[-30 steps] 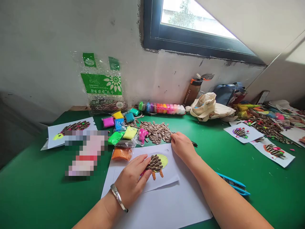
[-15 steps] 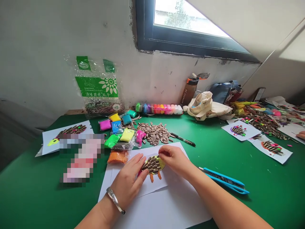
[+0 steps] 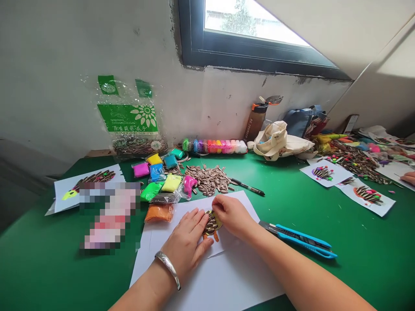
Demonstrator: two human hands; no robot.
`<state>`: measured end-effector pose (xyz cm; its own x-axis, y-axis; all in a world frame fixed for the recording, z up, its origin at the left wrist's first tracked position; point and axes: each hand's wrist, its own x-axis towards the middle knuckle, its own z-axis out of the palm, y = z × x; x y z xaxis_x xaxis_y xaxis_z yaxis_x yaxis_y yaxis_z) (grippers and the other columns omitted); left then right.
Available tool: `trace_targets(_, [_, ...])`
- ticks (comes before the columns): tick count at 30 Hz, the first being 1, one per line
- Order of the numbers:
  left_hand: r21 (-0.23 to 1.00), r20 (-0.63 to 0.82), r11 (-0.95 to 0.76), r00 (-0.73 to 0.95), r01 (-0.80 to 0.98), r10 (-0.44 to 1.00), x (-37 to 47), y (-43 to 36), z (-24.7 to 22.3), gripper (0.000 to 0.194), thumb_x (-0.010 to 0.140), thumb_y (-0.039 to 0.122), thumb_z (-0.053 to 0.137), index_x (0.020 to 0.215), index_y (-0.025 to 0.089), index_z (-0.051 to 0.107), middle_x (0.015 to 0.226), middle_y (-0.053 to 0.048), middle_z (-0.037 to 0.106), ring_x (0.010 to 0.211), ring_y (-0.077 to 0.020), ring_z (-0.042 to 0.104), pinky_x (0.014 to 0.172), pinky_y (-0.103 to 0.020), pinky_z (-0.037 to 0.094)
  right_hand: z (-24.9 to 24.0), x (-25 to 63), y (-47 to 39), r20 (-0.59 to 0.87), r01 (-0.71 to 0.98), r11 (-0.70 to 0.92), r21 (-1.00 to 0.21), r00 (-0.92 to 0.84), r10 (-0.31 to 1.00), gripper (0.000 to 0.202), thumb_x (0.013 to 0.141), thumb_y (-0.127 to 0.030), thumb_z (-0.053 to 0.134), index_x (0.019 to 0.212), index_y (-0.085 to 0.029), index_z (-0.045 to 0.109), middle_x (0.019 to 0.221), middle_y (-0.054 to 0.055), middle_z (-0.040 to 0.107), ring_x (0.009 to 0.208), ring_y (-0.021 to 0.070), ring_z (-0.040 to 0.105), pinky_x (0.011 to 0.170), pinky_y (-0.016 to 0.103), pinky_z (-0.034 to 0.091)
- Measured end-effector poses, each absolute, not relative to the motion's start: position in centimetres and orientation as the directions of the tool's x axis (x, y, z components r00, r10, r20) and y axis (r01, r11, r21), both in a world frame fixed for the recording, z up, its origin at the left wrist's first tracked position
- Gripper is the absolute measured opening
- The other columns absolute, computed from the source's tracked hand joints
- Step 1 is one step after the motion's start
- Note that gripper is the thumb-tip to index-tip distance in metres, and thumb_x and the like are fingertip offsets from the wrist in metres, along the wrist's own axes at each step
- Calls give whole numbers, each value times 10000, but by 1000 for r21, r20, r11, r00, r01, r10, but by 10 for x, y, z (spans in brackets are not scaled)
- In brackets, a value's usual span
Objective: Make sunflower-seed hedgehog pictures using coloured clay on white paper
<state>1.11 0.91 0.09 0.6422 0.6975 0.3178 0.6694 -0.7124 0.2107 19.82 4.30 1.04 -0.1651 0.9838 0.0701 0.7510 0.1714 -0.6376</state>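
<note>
Green table (image 3: 372, 263), dark-framed window (image 3: 191, 32), two hands at a seed animal (image 3: 212, 225)

Grey wall (image 3: 48, 77) stands behind the far edge of your table, scuffed in places, with daylight in the window high up. A white sheet (image 3: 227, 280) lies before you; take it as the landmark. On its upper half is the seed animal, on a smaller paper. Your left hand (image 3: 184, 237), with a bangle (image 3: 168, 268) at the wrist, lies flat over the animal's left side, fingers stretched out. Your right hand (image 3: 233, 216) has its fingertips drawn together at the animal's upper right; you cannot tell whether anything is between them.

Beyond the sheet you have a heap of seeds (image 3: 209, 179) and a pen (image 3: 248, 187). Clay packets (image 3: 171, 183) cluster beyond its upper left, the orange packet (image 3: 159, 212) touching that corner. Farther back, against the wall, are a seed bag (image 3: 128, 119), a clay roll (image 3: 220, 146), a bottle (image 3: 255, 125) and a cream bag (image 3: 275, 140).

Left of the sheet are a card (image 3: 61, 185) and a pixelated pink thing (image 3: 112, 216). Right of it lies a blue-handled tool (image 3: 306, 244); farther right are two cards (image 3: 342, 178) and another person's hand (image 3: 409, 178).
</note>
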Motion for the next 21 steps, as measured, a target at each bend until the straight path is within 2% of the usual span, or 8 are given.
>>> trace_targets(9, [199, 311, -687, 619, 699, 721, 18, 8, 1, 472, 909, 424, 444, 1252, 110, 526, 1286, -146, 555, 1211, -274, 496, 1000, -446, 448, 9, 191, 37, 77, 815, 145, -562, -123, 989, 125, 841, -199, 434, 770, -213, 536, 722, 1, 621, 655, 132, 507, 565, 221, 262])
trace_targets(21, [233, 320, -651, 576, 722, 752, 24, 7, -8, 504, 869, 412, 504, 1261, 96, 510, 1298, -160, 541, 1226, -284, 478, 1008, -470, 432, 7, 184, 32, 123, 868, 113, -483, -60, 991, 167, 884, -220, 404, 781, -206, 535, 733, 6, 628, 658, 135, 529, 568, 232, 273])
